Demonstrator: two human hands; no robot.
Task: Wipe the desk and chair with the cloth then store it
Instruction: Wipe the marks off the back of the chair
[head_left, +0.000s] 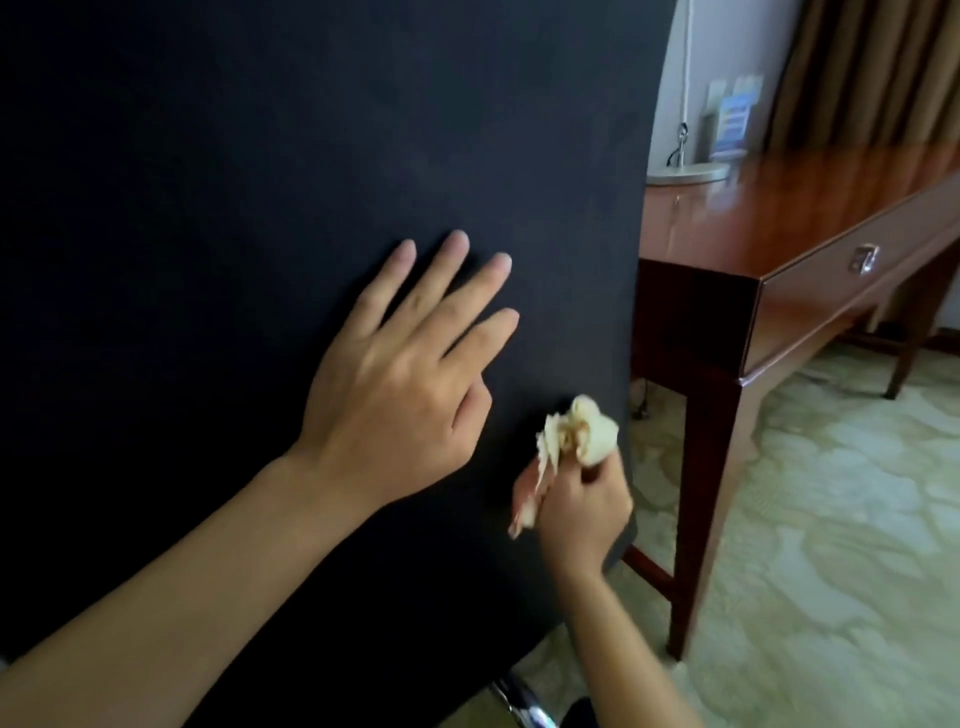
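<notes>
Two hands at work: your left hand (387, 400) lies flat, fingers straight, bracing the black chair back (260, 156); your right hand (582, 512) grips the bunched cloth (571, 441) against its lower right edge, likely wiping there.

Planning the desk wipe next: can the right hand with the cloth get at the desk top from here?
Probably yes. The right hand grips the cloth at the chair back's right edge, and nothing stands between it and the desk.

Two hands (395, 395), one cloth (576, 441), one chair (260, 156), one desk (779, 234), one lamp (685, 171).
</notes>
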